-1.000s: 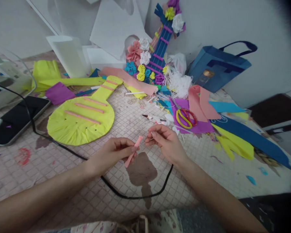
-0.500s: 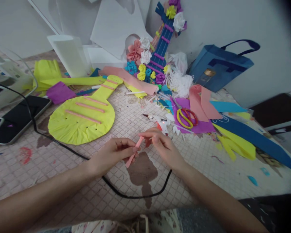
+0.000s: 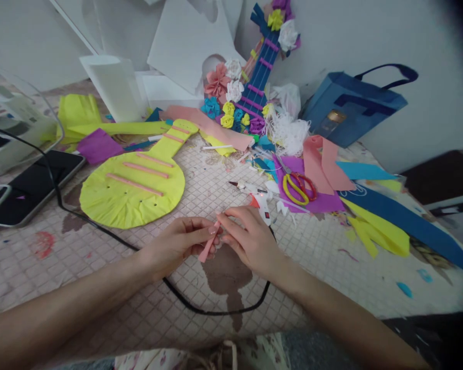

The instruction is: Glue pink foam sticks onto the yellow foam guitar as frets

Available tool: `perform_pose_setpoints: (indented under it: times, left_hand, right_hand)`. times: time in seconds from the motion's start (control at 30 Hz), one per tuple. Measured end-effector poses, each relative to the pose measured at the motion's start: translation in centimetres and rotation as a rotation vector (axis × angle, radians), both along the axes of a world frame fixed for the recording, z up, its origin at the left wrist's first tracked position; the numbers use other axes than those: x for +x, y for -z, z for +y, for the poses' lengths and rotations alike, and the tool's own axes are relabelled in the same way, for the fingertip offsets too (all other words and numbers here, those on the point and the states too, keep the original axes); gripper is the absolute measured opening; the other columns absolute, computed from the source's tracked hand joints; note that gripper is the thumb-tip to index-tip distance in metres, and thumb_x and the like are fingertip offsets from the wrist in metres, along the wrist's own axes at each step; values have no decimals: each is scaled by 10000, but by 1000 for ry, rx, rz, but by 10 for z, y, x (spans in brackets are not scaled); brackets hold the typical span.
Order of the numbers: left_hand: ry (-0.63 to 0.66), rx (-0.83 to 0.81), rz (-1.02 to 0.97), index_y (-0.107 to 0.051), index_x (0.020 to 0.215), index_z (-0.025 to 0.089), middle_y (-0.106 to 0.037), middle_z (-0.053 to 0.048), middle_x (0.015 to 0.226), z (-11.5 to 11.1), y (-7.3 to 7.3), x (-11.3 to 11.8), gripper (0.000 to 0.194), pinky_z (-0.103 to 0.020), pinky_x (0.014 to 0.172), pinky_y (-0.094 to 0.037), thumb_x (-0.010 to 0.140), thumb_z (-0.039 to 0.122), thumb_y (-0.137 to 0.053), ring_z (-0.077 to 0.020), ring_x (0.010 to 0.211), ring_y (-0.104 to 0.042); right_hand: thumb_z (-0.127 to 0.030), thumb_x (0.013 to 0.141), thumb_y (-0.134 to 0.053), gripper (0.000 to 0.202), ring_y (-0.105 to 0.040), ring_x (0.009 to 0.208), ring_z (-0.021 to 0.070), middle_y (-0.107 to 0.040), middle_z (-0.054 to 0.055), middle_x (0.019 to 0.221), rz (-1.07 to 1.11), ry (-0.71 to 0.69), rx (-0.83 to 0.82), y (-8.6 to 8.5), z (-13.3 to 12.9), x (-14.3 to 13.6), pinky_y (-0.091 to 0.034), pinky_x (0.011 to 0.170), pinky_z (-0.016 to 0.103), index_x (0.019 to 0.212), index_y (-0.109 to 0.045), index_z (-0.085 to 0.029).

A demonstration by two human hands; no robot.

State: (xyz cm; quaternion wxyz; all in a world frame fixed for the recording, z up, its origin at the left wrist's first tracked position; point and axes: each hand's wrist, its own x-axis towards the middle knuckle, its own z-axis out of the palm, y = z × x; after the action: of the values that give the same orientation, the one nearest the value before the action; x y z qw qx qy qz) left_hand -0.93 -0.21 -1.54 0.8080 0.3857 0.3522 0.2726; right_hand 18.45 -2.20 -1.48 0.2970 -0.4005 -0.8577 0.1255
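My left hand pinches a small pink paper strip between thumb and fingers, its lower end fanning out below them. Against the strip's upper end press the fingertips of my right hand. Both hands are close together over the near middle of the table. Behind my left hand lies a yellow guitar-shaped piece with several pink strips across it. A white glue gun rests just beyond my right hand.
Yellow-and-red scissors lie on purple paper at the right. A blue decorated guitar and a blue bag stand behind. A black cable loops in front, and a phone is at the left.
My right hand's fingers have closed in on the strip's upper end. The strip has shifted slightly down and left in the view, and the whole scene has moved slightly right.
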Motion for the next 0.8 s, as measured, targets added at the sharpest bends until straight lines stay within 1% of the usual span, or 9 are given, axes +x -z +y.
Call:
perform_pose_setpoints:
  times: [0.07,0.13,0.23,0.37,0.43,0.5,0.57,0.67,0.8]
  left_hand:
    - [-5,24,19,-647,787,113,-630,-22,683,2,0,-1,232,-210,554,-453,759,339,-689,-93,584,-558]
    - [21,92,58,-646,802,110,-630,-23,683,3,-1,-1,242,-211,544,-450,762,346,-683,-95,575,-554]
    - [89,198,116,-646,841,112,-635,-24,703,2,0,-1,244,-208,538,-440,792,351,-647,-87,556,-541]
    - [111,238,141,-644,900,129,-635,-20,756,1,2,0,230,-198,542,-433,806,339,-628,-87,588,-547]
    - [111,249,143,-641,932,139,-630,-14,769,1,3,0,232,-195,536,-425,804,332,-628,-84,587,-537]
    - [121,268,156,-640,953,144,-630,-14,773,1,4,0,240,-198,533,-419,807,332,-621,-80,572,-522]
    - [132,297,175,-643,959,144,-634,-19,773,0,4,0,244,-204,539,-418,812,335,-613,-84,573,-521]
    - [139,361,202,-651,947,140,-640,-28,776,-1,4,0,241,-209,552,-421,818,338,-603,-92,590,-529]
    - [127,406,237,-645,890,121,-624,-22,713,-2,4,2,232,-210,533,-416,805,335,-616,-88,551,-518]
  right_hand:
    - [-272,940,-417,376,-496,1066,239,-543,128,1143,96,-22,-62,1,0,0,-429,911,442,1296,-502,-183]
    - [-240,951,-388,372,-511,1083,207,-548,107,1155,259,-23,-143,0,0,0,-431,928,411,1308,-486,-208]
    - [-241,955,-386,342,-557,1021,175,-593,73,1093,471,32,-275,-3,-2,-1,-455,895,373,1272,-514,-243]
    - [-332,952,-403,291,-596,768,131,-632,46,903,671,129,-554,-2,1,-1,-503,684,286,1118,-613,-219]
    - [-378,934,-433,291,-570,640,107,-617,24,790,747,145,-676,1,3,-1,-484,570,248,1017,-650,-202]
    - [-394,910,-476,278,-539,553,88,-592,2,707,784,138,-750,3,5,-1,-452,495,223,935,-663,-188]
    - [-387,887,-519,251,-518,508,79,-576,-14,652,780,125,-780,4,6,-1,-434,466,212,877,-661,-180]
    - [-360,865,-559,212,-497,478,71,-591,-18,638,725,105,-775,2,3,-3,-419,456,206,816,-649,-175]
    - [-306,867,-566,169,-510,541,76,-643,2,710,574,180,-641,-1,-1,-5,-406,493,203,777,-629,-178]
